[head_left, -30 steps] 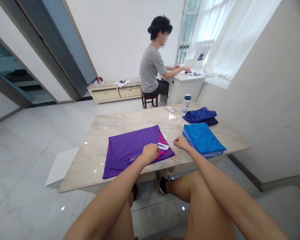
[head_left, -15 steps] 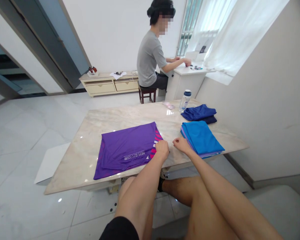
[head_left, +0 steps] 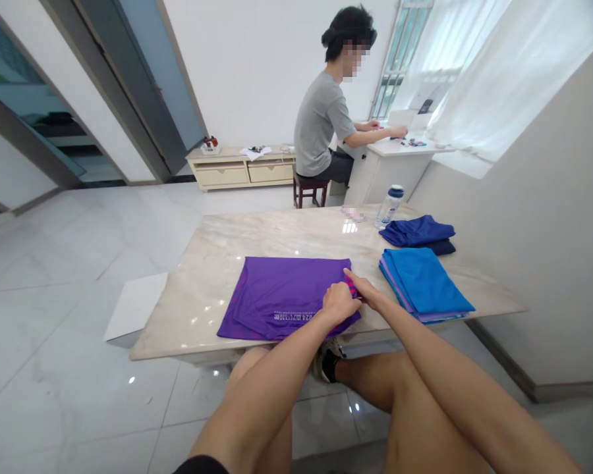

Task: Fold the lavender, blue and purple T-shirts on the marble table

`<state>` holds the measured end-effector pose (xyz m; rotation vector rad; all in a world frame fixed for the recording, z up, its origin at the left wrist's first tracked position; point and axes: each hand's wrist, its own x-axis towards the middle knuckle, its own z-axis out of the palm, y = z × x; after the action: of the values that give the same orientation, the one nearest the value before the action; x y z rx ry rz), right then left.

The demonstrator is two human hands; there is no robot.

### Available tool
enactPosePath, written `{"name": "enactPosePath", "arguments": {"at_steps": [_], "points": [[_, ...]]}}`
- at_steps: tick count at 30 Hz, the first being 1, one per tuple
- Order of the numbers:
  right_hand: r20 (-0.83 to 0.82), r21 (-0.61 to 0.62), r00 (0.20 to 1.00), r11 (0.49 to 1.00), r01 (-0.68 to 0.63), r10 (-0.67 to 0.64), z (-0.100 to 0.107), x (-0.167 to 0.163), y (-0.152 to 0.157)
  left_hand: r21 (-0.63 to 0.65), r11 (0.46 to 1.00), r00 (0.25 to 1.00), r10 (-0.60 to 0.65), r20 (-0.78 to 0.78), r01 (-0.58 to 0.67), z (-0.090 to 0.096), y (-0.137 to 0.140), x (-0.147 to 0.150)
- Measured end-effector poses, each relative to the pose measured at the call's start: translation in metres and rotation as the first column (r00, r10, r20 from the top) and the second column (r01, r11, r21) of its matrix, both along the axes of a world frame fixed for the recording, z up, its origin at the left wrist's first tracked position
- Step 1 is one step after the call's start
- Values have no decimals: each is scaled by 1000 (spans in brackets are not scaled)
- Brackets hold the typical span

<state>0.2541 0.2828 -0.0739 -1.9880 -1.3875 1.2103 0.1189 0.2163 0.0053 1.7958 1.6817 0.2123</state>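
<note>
A purple shirt [head_left: 286, 289] with white printed lettering lies folded flat on the table before me. My left hand [head_left: 340, 300] is closed at the shirt's right end, its fingers curled on the fabric near the lettering. Right beside it, my right hand [head_left: 366, 291] holds the same end, one finger stretched along the edge over a pink-striped patch. The undersides of both hands' fingers are hidden. To the right of my right hand sits a stack of folded blue and lilac cloths [head_left: 425, 282], apart from the hand.
Behind the stack lie dark blue garments [head_left: 418, 232] and a clear water bottle [head_left: 389, 207] with a blue lid. The marble-look table [head_left: 178, 316] has its front edge near my knees. Beyond it, a person [head_left: 321, 125] in grey sits at a white desk [head_left: 385, 171].
My right hand has moved left from beside the blue stack onto the shirt's right end. The left hand stays there, and the striped patch is now mostly covered. The view has shifted left.
</note>
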Motion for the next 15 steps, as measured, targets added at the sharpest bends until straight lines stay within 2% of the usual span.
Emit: {"name": "enactPosePath", "arguments": {"at_steps": [4,8,11,15], "points": [[-7,-26,991,990,136,-136,10,-18,6,7,998,991,59,117,-60,0,-23,-19],[20,44,972,971,233,-234,18,-36,14,27,991,984,123,127,-127,-8,-45,-51],[15,108,970,965,239,-242,26,-59,22,46,980,972,185,144,-194,-8,-54,-86],[31,175,985,971,161,-169,35,-104,29,55,935,918,329,221,-349,-7,-52,-146]]}}
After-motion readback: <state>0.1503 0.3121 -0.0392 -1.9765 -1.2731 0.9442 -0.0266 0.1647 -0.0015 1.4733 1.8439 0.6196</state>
